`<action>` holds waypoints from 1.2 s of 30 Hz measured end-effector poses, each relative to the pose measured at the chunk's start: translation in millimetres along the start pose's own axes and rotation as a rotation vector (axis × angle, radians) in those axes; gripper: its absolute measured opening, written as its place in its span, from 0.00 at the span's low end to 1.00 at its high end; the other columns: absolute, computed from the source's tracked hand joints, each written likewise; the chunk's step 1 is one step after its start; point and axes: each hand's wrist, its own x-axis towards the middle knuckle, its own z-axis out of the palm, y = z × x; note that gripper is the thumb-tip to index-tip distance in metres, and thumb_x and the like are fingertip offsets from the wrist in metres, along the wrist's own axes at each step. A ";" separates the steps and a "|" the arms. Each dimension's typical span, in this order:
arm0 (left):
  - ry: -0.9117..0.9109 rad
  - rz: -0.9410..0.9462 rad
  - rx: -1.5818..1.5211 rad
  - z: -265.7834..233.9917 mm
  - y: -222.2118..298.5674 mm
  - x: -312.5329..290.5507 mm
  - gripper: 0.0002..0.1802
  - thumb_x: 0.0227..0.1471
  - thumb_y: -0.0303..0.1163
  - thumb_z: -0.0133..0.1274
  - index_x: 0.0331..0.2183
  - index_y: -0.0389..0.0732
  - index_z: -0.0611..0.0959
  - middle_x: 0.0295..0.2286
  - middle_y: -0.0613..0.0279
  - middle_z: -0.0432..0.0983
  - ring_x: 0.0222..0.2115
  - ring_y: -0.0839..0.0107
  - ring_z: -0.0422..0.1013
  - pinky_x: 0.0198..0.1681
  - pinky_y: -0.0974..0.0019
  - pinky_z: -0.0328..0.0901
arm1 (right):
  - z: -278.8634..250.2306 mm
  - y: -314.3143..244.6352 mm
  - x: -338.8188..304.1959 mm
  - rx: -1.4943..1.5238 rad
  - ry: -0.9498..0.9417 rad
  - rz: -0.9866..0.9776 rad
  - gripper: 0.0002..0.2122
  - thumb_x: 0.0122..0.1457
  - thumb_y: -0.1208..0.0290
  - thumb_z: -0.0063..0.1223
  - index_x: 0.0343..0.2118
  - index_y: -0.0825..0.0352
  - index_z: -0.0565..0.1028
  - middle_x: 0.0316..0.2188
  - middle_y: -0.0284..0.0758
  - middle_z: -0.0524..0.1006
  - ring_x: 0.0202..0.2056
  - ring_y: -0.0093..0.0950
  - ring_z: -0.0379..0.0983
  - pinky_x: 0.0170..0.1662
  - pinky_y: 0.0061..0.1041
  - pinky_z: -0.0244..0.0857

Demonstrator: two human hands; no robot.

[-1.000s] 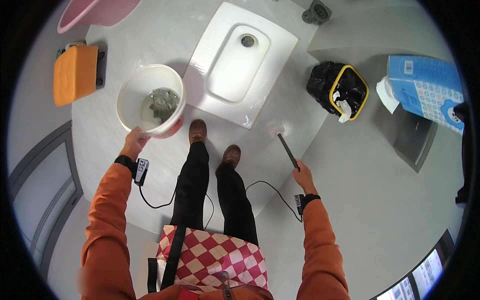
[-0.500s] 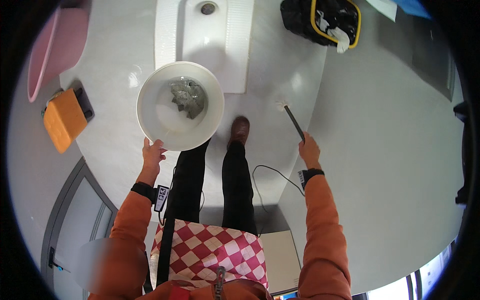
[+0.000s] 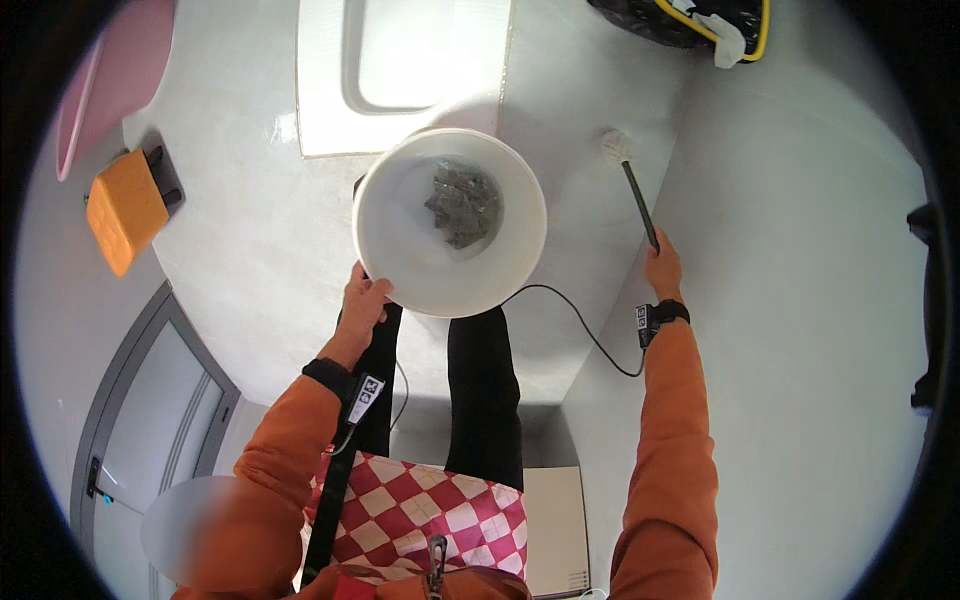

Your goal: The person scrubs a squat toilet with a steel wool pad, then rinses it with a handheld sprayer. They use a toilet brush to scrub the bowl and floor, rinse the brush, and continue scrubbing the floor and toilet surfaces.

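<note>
My left hand (image 3: 363, 306) grips the near-left rim of a white bucket (image 3: 390, 272), with the thumb over the edge. Inside the bucket lies a crumpled, shiny dark-grey thing (image 3: 465, 205); its kind is unclear. My right hand (image 3: 663, 270) is closed around the dark handle of a toilet brush (image 3: 638, 195), whose whitish bristle head points away from me near the floor. Beyond the bucket, a white squat toilet (image 3: 330, 110) is set in the floor. The bucket hangs above my legs and hides my feet from view.
A yellow-rimmed bin (image 3: 762, 35) with a black bag stands far right. At the left are an orange stool (image 3: 125, 212) and a pink basin (image 3: 120, 85). A grey-framed door (image 3: 150, 430) lies near left, a pale wall (image 3: 800, 330) right. A black cable (image 3: 575, 310) loops by my right wrist.
The bucket has swung to the right in my left hand, now in front of both legs. My right hand and the brush have shifted right. The toilet and bin sit higher in view.
</note>
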 end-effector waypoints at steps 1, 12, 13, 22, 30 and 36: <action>0.007 0.017 0.035 1.6 -4.9 1.4 0.26 0.43 0.25 0.44 0.48 0.39 0.62 0.25 0.62 0.68 0.17 0.80 0.62 0.13 0.78 0.54 | 4.6 1.4 1.2 -0.014 -0.030 0.040 0.20 0.53 0.72 0.44 0.51 0.58 0.62 0.42 0.40 0.71 0.41 0.39 0.68 0.42 0.35 0.62; 0.008 0.355 0.462 -52.5 -7.4 49.8 0.30 0.42 0.23 0.42 0.51 0.42 0.62 0.31 0.61 0.71 0.15 0.81 0.60 0.14 0.77 0.56 | 40.4 -14.8 19.6 -0.083 -0.049 0.018 0.22 0.52 0.74 0.46 0.51 0.61 0.60 0.37 0.43 0.71 0.38 0.41 0.69 0.40 0.37 0.63; 0.014 0.415 0.544 -56.3 -6.3 59.6 0.30 0.42 0.23 0.42 0.52 0.42 0.62 0.31 0.61 0.71 0.15 0.81 0.60 0.14 0.77 0.57 | 42.2 -20.0 20.9 -0.105 -0.004 0.008 0.21 0.52 0.74 0.46 0.51 0.61 0.60 0.37 0.43 0.71 0.38 0.40 0.69 0.39 0.36 0.63; -0.146 0.257 0.520 -48.6 19.8 90.9 0.31 0.45 0.23 0.44 0.53 0.45 0.61 0.36 0.60 0.71 0.26 0.78 0.70 0.18 0.76 0.63 | 2.4 -155.3 -72.4 0.439 0.232 -0.411 0.13 0.52 0.77 0.45 0.42 0.65 0.69 0.31 0.39 0.71 0.32 0.36 0.69 0.34 0.30 0.64; -0.106 0.514 0.526 13.8 46.1 11.3 0.25 0.48 0.30 0.50 0.49 0.41 0.65 0.39 0.55 0.70 0.41 0.68 0.69 0.40 0.70 0.65 | 147.2 -263.0 -39.3 -0.101 -0.169 -0.461 0.15 0.50 0.73 0.45 0.43 0.61 0.70 0.39 0.40 0.69 0.37 0.38 0.69 0.41 0.36 0.64; -0.449 0.197 0.304 72.6 10.8 27.4 0.16 0.50 0.32 0.48 0.42 0.37 0.72 0.37 0.60 0.72 0.37 0.72 0.70 0.40 0.73 0.64 | 240.6 -228.5 16.3 -0.165 -0.097 -0.282 0.17 0.51 0.71 0.42 0.45 0.62 0.68 0.41 0.43 0.69 0.43 0.39 0.67 0.45 0.37 0.61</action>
